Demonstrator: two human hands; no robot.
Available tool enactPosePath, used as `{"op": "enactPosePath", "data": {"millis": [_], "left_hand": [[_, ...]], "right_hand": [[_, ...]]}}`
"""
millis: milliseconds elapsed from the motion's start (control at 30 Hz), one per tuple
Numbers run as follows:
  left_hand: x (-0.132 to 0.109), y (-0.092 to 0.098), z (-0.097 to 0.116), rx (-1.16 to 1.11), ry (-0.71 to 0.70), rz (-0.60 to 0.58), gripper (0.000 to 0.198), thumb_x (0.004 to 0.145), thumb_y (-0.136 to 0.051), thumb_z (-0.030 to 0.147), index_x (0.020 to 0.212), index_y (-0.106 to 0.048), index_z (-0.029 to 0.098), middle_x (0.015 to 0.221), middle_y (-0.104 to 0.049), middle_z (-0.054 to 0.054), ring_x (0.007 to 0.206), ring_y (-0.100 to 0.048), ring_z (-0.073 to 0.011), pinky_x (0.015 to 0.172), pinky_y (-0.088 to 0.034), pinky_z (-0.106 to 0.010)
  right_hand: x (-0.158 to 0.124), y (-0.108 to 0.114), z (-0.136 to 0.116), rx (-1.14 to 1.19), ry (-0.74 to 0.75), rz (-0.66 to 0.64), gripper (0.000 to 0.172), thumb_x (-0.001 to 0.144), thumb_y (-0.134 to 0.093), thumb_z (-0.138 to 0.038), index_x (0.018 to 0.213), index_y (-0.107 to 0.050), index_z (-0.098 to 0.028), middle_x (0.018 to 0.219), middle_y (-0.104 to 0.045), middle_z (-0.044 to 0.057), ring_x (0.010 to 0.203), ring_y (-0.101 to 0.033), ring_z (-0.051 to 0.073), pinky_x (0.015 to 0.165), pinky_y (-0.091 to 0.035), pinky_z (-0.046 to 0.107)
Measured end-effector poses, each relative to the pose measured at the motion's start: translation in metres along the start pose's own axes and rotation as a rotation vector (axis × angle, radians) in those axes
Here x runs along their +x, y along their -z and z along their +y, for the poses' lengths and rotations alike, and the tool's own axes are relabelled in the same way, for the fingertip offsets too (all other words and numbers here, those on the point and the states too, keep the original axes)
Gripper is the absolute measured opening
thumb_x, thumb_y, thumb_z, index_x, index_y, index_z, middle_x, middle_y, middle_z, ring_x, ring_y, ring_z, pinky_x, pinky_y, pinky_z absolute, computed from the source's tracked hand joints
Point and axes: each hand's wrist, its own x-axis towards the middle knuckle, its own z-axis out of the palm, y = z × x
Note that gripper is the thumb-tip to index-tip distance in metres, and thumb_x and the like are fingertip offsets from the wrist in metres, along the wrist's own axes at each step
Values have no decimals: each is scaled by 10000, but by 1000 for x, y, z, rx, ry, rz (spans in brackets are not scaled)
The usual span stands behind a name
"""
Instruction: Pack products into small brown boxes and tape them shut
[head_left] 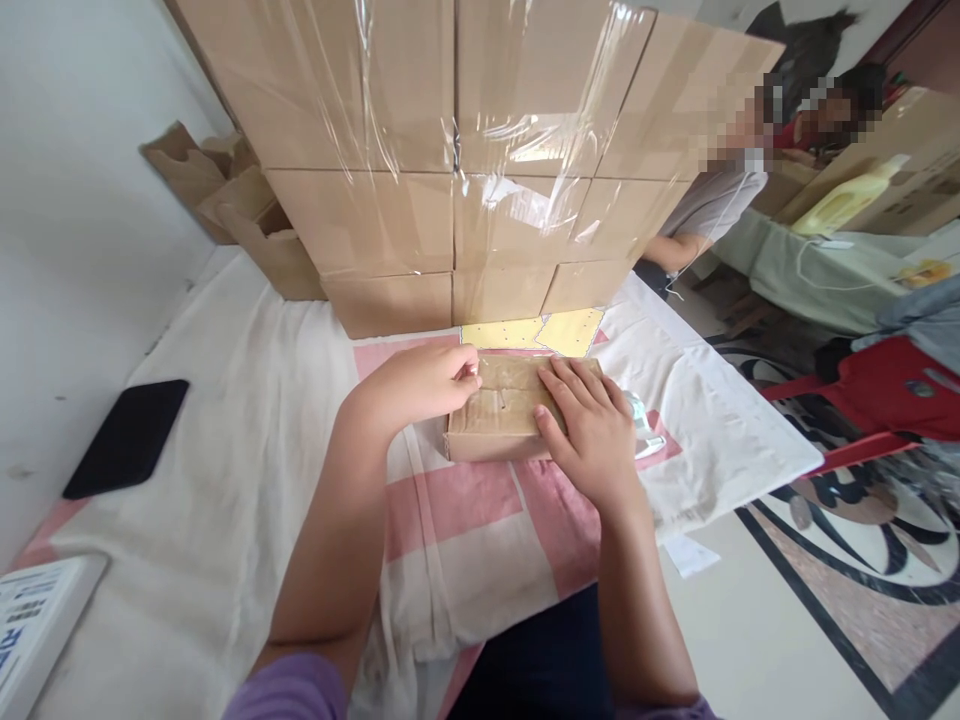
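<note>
A small brown cardboard box (499,415) lies on the white and pink cloth (247,420) right in front of me. My left hand (424,383) rests at the box's far left corner, its fingertips pinched together on something too small to make out. My right hand (589,425) lies flat on the right part of the box top, fingers stretched out and pressing down. A roll of clear tape (645,425) peeks out just right of that hand.
A tall stack of cardboard boxes wrapped in clear film (465,150) stands just behind. Yellow sheets (540,333) lie at its foot. A black phone (127,437) lies at the left. Another person (720,200) sits at the right, beside a red stool (892,395).
</note>
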Motion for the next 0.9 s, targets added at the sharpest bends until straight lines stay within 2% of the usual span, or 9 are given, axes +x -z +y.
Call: {"op": "enactPosePath", "data": {"millis": [200, 400, 567, 700, 833, 900], "left_hand": [[1, -2, -4, 37, -14, -9, 54, 851, -551, 300, 830, -529, 255, 835, -643, 24, 699, -557, -175, 593, -307, -303], [2, -1, -4, 28, -22, -18, 51, 871, -568, 317, 869, -564, 267, 873, -655, 27, 731, -580, -174, 598, -334, -297], [1, 0, 1, 29, 5, 4, 93, 896, -531, 272, 810, -565, 255, 795, -645, 25, 686, -560, -170, 582, -313, -311], [2, -1, 2, 25, 15, 30, 110, 888, -542, 268, 788, -588, 254, 816, -666, 26, 703, -576, -173, 590, -306, -316], [5, -3, -2, 16, 62, 75, 94, 867, -620, 360, 872, -621, 266, 944, -697, 10, 799, -614, -202, 627, -338, -311], [9, -4, -9, 11, 122, 110, 277, 807, -705, 462, 972, -595, 270, 986, -695, -8, 814, -617, -224, 623, -347, -306]], "right_hand": [[-1, 0, 0, -5, 9, 9, 471, 1057, -402, -411, 1437, -592, -209, 1563, -529, 57, 1470, -449, 291, 1205, -298, 489], [-1, -1, 0, -15, 10, 19, 455, 1054, -420, -409, 1428, -595, -219, 1556, -538, 49, 1457, -467, 286, 1200, -315, 489], [-1, 0, 1, -30, 26, 16, 453, 1057, -417, -415, 1429, -589, -221, 1563, -531, 43, 1464, -461, 280, 1198, -319, 489], [0, -1, 2, -30, 25, 15, 445, 1056, -426, -409, 1426, -590, -224, 1555, -540, 40, 1461, -465, 280, 1192, -326, 488], [-1, -3, 2, -17, 29, 20, 444, 1055, -424, -410, 1423, -590, -225, 1560, -535, 38, 1465, -461, 280, 1196, -317, 495], [-1, -3, 3, -4, 34, 20, 438, 1051, -422, -395, 1419, -592, -228, 1561, -534, 36, 1467, -458, 279, 1201, -310, 498]]}}
